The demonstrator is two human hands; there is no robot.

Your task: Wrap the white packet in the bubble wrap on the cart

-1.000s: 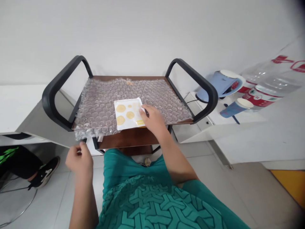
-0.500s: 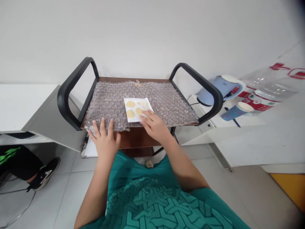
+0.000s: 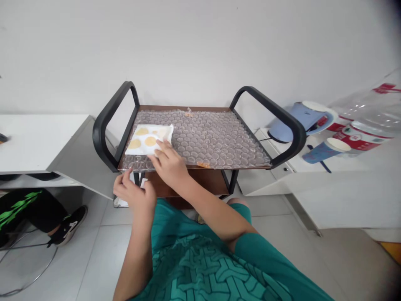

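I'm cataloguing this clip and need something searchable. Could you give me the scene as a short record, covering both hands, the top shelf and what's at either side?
Surface: bubble wrap spread over a brown top shelf
Item: white packet with yellow spots, on the wrap's left part
Right hand: fingers on the packet's near right part; grip unclear
Left hand: near the shelf's front left corner, fingers partly curled; contact unclear
Right side: blue kettle, patterned paper cup, large bottles
Left side: white desk

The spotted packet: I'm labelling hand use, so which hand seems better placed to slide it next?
Probably the right hand: its fingers touch the spotted packet, while the left hand is nearer the bubble wrap's front edge.
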